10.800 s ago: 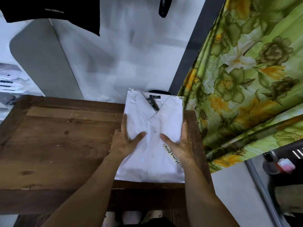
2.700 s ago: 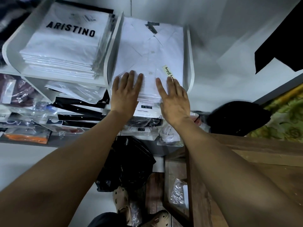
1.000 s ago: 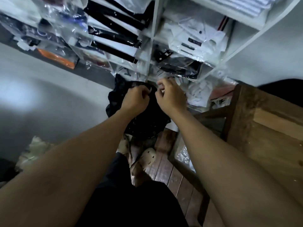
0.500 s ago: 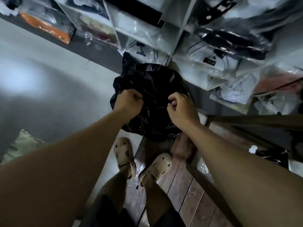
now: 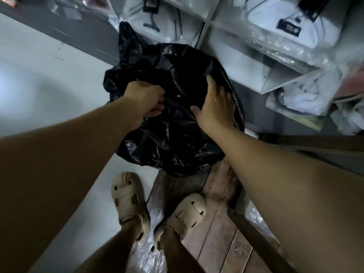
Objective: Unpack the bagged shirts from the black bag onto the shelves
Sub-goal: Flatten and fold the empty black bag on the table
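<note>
Evidently the shelves (image 5: 271,83), already loaded with clear-wrapped white garments (image 5: 285,22), stood right behind the black bag (image 5: 173,138). The bag sat on the floor against the shelves' bottom edge, its near side overlapping the end of some wooden boards (image 5: 212,194). I judged the bag to be thin, limp film that would be slippery and collapse rather than hold its mouth open. It was best taken by a gathered fistful of the rim, never by one stretched spot. It looked glossy and deeply crumpled, slumped into a low heap with one corner sticking up. The left hand (image 5: 144,101) had its fingers curled tight around a bunch of the plastic. The right hand (image 5: 216,103) lay with straight, spread fingers pressing the film aside, the fingertips lost in the folds. No bagged shirts showed inside. They would probably be light, flat and slick, and best held by their edges.
</note>
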